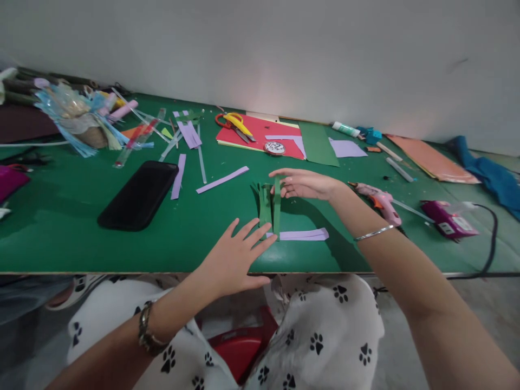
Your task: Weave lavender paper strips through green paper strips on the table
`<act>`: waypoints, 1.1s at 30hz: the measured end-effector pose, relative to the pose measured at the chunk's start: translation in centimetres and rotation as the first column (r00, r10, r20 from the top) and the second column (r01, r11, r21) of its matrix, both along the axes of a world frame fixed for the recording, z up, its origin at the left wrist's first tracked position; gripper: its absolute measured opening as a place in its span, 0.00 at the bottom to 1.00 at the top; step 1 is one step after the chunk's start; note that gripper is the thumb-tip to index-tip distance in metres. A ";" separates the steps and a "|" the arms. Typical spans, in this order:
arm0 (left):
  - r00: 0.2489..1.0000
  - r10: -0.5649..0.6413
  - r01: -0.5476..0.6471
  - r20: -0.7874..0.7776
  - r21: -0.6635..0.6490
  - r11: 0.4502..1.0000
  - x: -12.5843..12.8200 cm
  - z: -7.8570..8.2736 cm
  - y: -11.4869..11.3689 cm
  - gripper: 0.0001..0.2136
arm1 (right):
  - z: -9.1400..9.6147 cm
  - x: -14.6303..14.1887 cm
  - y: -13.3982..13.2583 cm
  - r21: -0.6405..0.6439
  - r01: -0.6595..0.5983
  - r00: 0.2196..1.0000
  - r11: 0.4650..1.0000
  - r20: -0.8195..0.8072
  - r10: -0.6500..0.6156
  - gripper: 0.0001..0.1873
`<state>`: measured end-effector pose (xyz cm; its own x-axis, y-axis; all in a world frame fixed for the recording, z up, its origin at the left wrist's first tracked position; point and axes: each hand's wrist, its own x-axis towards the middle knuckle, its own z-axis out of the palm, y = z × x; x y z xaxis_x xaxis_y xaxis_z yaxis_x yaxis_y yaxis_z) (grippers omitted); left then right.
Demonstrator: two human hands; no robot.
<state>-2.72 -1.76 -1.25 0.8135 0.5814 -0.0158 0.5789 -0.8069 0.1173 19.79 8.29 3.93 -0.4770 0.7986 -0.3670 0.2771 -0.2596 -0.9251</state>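
Several dark green paper strips (pixel 271 206) lie side by side on the green table (pixel 81 238) near its front edge. My left hand (pixel 235 257) is flat and open, fingers spread, with its fingertips touching the near end of the strips. My right hand (pixel 303 184) reaches in from the right and its fingers curl around the far end of one green strip. A lilac paper strip (pixel 303 234) lies across under the near end of the green strips.
A black phone (pixel 139 194) lies to the left. Loose lilac strips (pixel 222 179), orange-handled scissors (pixel 231 123) on red paper (pixel 264 138), and a tape roll (pixel 275 147) sit behind. A pink glue gun (pixel 379 201), purple device (pixel 446 219) with cable lie right. Craft clutter (pixel 77 116) fills the far left.
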 end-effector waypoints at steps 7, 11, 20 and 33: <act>1.000 0.003 -0.003 0.003 0.011 1.000 0.0 0.0 0.0 0.32 | -0.6 -0.6 -0.6 0.263 0.154 0.935 0.953 0.273 -0.226 0.19; 1.000 0.004 -0.004 0.007 0.007 1.000 0.1 0.0 0.0 0.32 | -1.3 -0.9 -0.8 0.370 0.140 0.856 0.918 0.421 -0.300 0.22; 1.000 0.000 0.000 0.000 0.006 1.000 0.1 0.0 -0.1 0.32 | -2.1 -2.2 -0.3 0.537 -0.198 0.736 0.820 0.634 -0.238 0.12; 1.000 -0.003 0.003 0.014 0.005 1.000 0.0 -0.1 0.0 0.32 | -1.7 -4.2 -2.3 0.367 0.212 0.859 0.906 0.373 -0.352 0.20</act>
<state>-2.67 -1.76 -1.34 0.8153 0.5790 -0.0018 0.5748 -0.8092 0.1217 15.58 5.99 2.22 -0.0692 0.9778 -0.1977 0.6148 -0.1143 -0.7804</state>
